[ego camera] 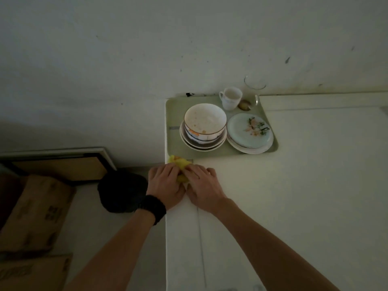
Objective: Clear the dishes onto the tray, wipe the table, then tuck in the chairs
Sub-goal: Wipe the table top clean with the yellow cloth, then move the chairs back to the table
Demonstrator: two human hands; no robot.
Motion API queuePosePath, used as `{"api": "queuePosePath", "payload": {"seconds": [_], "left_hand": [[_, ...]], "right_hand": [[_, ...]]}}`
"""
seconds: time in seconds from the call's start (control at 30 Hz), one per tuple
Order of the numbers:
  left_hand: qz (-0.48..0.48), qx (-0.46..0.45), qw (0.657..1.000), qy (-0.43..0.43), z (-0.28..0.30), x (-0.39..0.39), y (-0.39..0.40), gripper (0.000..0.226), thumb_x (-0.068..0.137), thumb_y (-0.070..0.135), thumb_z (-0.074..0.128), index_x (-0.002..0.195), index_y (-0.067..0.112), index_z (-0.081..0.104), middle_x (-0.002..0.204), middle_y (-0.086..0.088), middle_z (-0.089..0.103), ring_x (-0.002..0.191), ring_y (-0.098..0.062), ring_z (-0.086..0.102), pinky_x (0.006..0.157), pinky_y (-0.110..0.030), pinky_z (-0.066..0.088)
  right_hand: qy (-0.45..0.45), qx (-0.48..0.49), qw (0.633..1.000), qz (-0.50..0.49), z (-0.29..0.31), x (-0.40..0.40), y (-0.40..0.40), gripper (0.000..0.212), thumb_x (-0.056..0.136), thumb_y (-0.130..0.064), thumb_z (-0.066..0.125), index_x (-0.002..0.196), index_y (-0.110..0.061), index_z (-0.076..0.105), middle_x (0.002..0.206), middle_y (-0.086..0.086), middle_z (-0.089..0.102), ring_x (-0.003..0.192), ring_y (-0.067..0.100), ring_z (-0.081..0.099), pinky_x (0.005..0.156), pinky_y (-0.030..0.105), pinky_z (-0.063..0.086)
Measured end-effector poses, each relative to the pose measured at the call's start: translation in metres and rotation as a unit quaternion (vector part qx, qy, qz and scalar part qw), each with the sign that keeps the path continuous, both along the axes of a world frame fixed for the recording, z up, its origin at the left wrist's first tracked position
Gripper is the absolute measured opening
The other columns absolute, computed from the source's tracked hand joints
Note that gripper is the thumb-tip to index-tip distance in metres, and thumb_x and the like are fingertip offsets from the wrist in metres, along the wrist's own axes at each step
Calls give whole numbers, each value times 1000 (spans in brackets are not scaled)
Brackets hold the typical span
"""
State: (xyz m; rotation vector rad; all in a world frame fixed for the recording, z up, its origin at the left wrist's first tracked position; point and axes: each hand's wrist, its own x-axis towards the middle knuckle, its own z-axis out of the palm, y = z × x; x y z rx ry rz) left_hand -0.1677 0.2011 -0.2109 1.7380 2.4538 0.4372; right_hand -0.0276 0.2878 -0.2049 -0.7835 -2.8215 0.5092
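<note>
A dim view looks down over a person's two bare forearms onto a white table (294,185) set against a pale wall. Both hands meet at the table's left edge on a crumpled yellow cloth (180,163). The left hand (165,183), with a dark band at the wrist, lies over the cloth's left side with its fingers curled around it. The right hand (202,183) presses on the cloth's right side, fingers bent over it. The cloth's long axis runs away from the person, its far end poking out past the fingertips and touching the near rim of a pale green tray (174,114).

The tray sits in the table's far left corner, its long axis running left to right along the wall. On it, a soiled white bowl (204,120) is stacked in other dishes at the left, and a flowered plate (249,131) rests on another plate at the right. Behind them stand a white cup (230,98), handle pointing left, and a clear glass (255,84); a spoon (244,105) lies between them.

Cardboard boxes (35,211) and a dark round object (121,191) sit on the floor at left.
</note>
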Motion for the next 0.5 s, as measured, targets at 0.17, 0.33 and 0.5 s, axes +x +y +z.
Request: {"api": "queuePosePath", "payload": {"seconds": [0.17, 0.33, 0.5], "left_hand": [[15, -37, 999, 8, 21, 2, -5, 52, 50, 27, 70, 100, 23, 54, 108, -1, 59, 100, -30, 56, 86, -50, 41], [35, -38, 998, -29, 52, -1, -27, 68, 54, 31, 64, 120, 25, 48, 122, -6, 50, 110, -32, 48, 93, -51, 39], [4, 10, 996, -90, 103, 20, -50, 55, 64, 36, 56, 115, 18, 60, 120, -7, 56, 110, -31, 53, 89, -46, 44]], "right_hand": [[-20, -36, 999, -16, 22, -3, -6, 59, 77, -15, 59, 135, -20, 50, 139, 2, 51, 127, 22, 48, 100, 38, 35], [-15, -44, 995, -87, 55, 21, -26, 60, 76, -16, 59, 136, -19, 50, 145, 9, 47, 135, 27, 44, 99, 46, 37], [-9, -37, 988, -152, 100, 81, -64, 46, 78, -20, 55, 123, -23, 63, 134, 5, 59, 128, 27, 53, 99, 49, 40]]}}
